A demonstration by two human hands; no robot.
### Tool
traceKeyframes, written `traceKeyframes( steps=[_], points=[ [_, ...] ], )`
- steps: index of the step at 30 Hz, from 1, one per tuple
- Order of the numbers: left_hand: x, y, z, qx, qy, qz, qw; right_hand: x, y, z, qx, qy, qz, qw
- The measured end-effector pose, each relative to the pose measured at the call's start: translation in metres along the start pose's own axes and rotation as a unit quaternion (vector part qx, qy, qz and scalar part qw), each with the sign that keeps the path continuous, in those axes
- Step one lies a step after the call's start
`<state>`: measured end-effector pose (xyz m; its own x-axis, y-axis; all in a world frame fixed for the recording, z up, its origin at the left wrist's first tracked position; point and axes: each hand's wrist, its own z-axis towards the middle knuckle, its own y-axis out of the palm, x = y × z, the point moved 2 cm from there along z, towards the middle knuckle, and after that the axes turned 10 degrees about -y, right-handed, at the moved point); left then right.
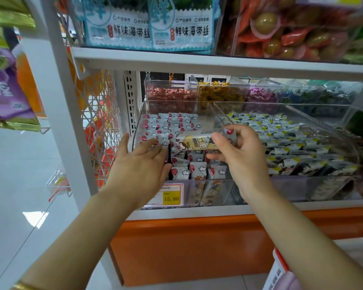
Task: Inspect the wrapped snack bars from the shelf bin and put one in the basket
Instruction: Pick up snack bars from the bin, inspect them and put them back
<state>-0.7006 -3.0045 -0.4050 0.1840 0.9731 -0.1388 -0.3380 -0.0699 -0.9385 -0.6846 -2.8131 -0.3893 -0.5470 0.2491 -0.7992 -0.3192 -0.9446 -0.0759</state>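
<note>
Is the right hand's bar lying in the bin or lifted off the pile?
Lifted: the right hand pinches the snack bar sideways above the packed rows in the bin.

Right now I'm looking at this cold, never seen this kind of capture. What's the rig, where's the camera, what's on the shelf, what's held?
There is no machine here: a person works with two bare hands. The single picture comes from a wide-angle camera worn on the head, looking forward and down, so both arms reach in from the bottom. On the shelf stands a clear bin full of small wrapped bars with red marks. A neighbouring bin to its right holds packets with yellow marks. A price tag on the front reads 15.80. The left hand rests with straight fingers on the bars in the bin. The right hand has its grip on one snack bar, pinched at one end above the bin. The red and white thing at lower right is probably the basket.
</note>
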Motion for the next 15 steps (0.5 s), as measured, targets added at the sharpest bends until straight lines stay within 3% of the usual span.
traceKeyframes(
  steps=[9, 15],
  points=[
    [-0.001, -0.005, -0.009, -0.014, 0.000, -0.137, 0.990, -0.008, 0.021, 0.014, -0.047, -0.048, -0.074, 0.995],
    [-0.009, -0.010, -0.017, -0.007, 0.029, -0.176, 0.984, -0.007, 0.060, 0.040, -0.182, -0.146, -0.267, 0.935]
  ],
)
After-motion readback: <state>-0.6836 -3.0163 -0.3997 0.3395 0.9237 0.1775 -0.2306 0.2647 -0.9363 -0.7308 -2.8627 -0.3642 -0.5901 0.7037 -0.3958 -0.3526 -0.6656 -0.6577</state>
